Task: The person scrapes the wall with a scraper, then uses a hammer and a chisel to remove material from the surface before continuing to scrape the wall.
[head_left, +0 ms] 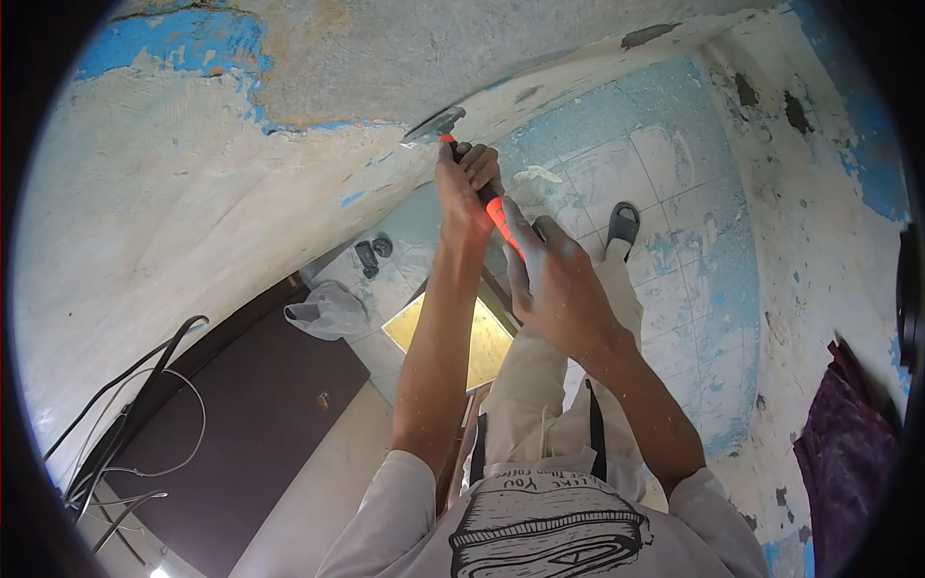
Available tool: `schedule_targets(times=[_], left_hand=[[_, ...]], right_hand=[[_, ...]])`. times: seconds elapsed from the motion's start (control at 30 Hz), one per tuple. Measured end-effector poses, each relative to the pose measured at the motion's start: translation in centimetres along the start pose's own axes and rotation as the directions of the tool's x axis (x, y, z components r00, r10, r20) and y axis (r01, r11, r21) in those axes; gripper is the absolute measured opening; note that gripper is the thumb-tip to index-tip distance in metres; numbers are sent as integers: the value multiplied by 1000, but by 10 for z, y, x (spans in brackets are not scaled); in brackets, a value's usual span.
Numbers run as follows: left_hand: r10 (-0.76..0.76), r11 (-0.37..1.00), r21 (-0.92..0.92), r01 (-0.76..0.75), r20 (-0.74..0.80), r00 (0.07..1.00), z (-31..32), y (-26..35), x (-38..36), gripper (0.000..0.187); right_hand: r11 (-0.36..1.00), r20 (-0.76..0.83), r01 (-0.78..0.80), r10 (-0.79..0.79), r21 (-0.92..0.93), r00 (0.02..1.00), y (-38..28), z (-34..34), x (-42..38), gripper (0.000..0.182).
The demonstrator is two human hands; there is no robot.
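A scraper with a wide metal blade (436, 127) and an orange and black handle (503, 225) is held in both hands. The blade rests against the wall (318, 178), where blue paint and bare grey plaster meet. My left hand (466, 181) is wrapped round the upper handle close to the blade. Lower down, my right hand (557, 279) grips the end of the handle. Pale dust covers the fingers of both hands.
Dusty tiles (665, 279) lie below, with a sandal (624, 223) on my foot. A yellow-topped stand (491, 345), a plastic bag (328, 310), a dark panel (241, 424) and loose cables (145, 405) are lower left. Purple cloth (846, 462) hangs at right.
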State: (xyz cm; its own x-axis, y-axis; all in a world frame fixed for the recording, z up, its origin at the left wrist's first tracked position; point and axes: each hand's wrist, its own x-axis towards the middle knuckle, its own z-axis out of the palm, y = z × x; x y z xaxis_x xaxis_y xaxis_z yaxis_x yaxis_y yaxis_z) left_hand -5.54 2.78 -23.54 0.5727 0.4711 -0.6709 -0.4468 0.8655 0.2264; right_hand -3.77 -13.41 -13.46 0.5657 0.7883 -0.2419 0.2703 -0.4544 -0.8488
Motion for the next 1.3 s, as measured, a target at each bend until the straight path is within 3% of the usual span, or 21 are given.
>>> schedule_targets(times=[0.13,0.27,0.63,0.7,1.23,1.3], left_hand=[[10,999,45,-8,-54,998,1,-5,2,34],[-45,996,-74,48,39,998,12,-9,-4,30],[-63,995,-79,66,36,997,-1,6,-1,30],[-126,991,-46,126,9,992,-3,8,0,30],[-118,993,-29,117,-14,993,-5,13,-1,31],[-116,993,25,117,-35,993,-6,11,-2,31]], right_hand=[[999,-2,9,-9,-47,1000,6,-7,0,48],[998,24,-9,10,-67,1000,-5,-17,-1,49],[998,30,14,-12,-65,999,-9,5,-2,53],[992,75,12,-3,-126,997,-9,7,-1,75],[989,32,77,-74,-123,997,-8,15,-6,75],[1000,-24,7,-7,-12,1000,-8,18,-7,55]])
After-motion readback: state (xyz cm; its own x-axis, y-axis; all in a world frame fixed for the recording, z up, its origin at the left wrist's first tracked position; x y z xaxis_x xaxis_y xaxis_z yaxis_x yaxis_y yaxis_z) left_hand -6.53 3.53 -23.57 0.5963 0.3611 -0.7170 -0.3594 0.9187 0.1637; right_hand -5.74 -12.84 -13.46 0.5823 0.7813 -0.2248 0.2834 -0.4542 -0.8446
